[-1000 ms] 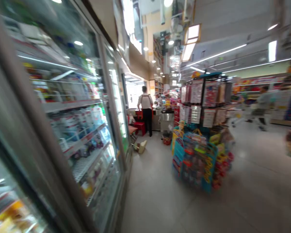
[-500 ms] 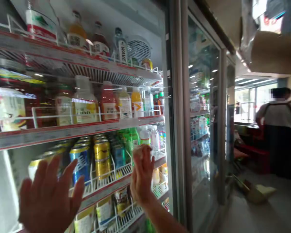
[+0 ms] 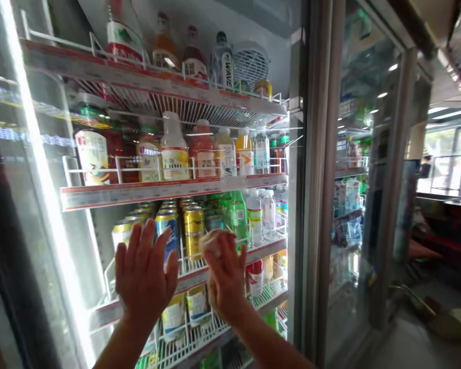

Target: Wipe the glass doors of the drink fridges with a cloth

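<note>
My left hand [image 3: 144,269] is raised with its fingers stretched and spread, in front of the glass door of a drinks fridge. Whether its palm touches the glass, I cannot tell. Behind it stand a blue can [image 3: 166,230] and other cans. To its right, my right hand [image 3: 227,279] is closed on a crumpled pale cloth [image 3: 214,241], mostly covered by the fingers and slightly blurred. That hand is in front of the shelf with a gold can [image 3: 194,232] and a green bottle [image 3: 238,218]. Reflections streak the glass.
Upper shelves hold bottles behind a white wire rail [image 3: 138,169]. A bright light strip [image 3: 42,169] runs down the fridge's left side. Right of the metal door frame [image 3: 317,179] is another glass door [image 3: 364,205]. A dustpan-like object [image 3: 451,320] lies blurred on the floor.
The view has turned left, so the shelves sit farther right. My right hand has moved left across the shelves with the cloth. The person at the far right is out of view.
</note>
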A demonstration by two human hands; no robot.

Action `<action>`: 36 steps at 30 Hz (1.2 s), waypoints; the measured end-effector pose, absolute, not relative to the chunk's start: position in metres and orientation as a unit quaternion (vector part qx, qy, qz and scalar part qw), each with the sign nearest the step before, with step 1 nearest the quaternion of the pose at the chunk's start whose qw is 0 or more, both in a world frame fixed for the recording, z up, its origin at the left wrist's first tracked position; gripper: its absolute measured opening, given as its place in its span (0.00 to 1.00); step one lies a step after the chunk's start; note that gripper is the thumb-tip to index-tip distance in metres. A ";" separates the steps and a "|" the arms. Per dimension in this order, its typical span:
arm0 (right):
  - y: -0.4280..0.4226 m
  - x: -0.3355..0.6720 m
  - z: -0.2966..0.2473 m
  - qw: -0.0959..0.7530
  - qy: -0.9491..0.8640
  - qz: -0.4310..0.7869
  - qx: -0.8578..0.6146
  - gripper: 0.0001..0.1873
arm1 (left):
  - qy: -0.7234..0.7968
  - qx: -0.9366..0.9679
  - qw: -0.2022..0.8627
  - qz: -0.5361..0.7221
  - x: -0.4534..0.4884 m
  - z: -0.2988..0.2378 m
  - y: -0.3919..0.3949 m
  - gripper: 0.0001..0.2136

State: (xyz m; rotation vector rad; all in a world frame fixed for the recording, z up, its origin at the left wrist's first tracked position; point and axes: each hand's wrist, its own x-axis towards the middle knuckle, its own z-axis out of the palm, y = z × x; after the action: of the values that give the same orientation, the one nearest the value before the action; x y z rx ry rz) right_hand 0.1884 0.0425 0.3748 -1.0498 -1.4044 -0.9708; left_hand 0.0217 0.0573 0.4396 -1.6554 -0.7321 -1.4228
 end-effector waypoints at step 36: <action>0.047 0.284 0.365 0.604 -0.426 -0.414 -0.531 0.28 | -0.275 -0.644 0.408 -0.586 0.023 0.437 0.059 0.31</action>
State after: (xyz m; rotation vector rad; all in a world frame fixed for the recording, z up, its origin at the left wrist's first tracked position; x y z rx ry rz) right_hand 0.2841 0.0466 0.3652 -1.2295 -0.9856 -0.9593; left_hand 0.0227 0.0587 0.4370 -1.6221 -0.6922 -1.4765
